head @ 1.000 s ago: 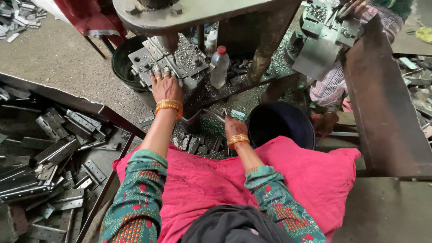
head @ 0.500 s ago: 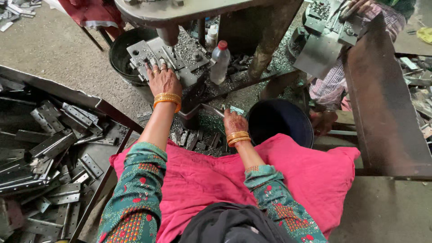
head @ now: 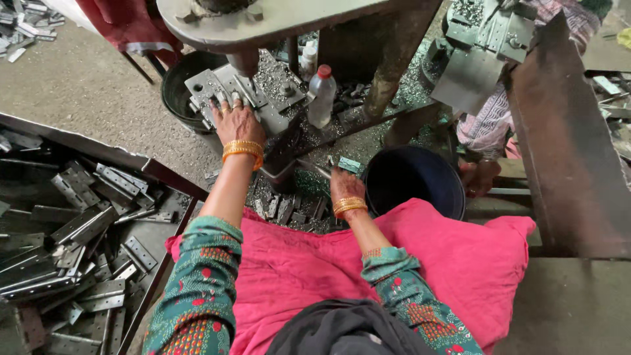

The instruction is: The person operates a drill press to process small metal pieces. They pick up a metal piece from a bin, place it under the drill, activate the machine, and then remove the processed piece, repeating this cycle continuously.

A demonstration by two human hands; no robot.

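We look down from a head camera at a seated person in a pink garment with green patterned sleeves and gold bangles on both wrists.

The left hand (head: pixel 236 121) lies flat, fingers spread, on a grey metal hinge plate (head: pixel 209 89) with punched holes, which sits on the press bed (head: pixel 279 98) near its left edge, beneath the vertical ram (head: pixel 244 64) of a press machine. The hand presses on the plate rather than closing around it.

The right hand (head: pixel 345 184) is lower, at the front edge of the press bed, with its fingers bent around a small flat metal piece (head: pixel 350 164). We cannot tell how firmly it is gripped.

Containers: a black bucket (head: pixel 414 181) sits just beside the right hand, to its right; its inside is dark and we cannot make out what is in it. A second black bucket (head: pixel 181 89) stands behind the left edge of the press bed, partly hidden by the hinge plate. A clear plastic bottle (head: pixel 322 95) with a red cap stands upright on the press bed, among metal shavings. A long open tray (head: pixel 98 148) to the left holds a loose heap of grey hinge plates (head: pixel 79 223).

Small metal pieces (head: pixel 289 210) lie scattered between the person's knees and the press. Another person's hand (head: pixel 478 177) rests at the right, beside the first bucket.
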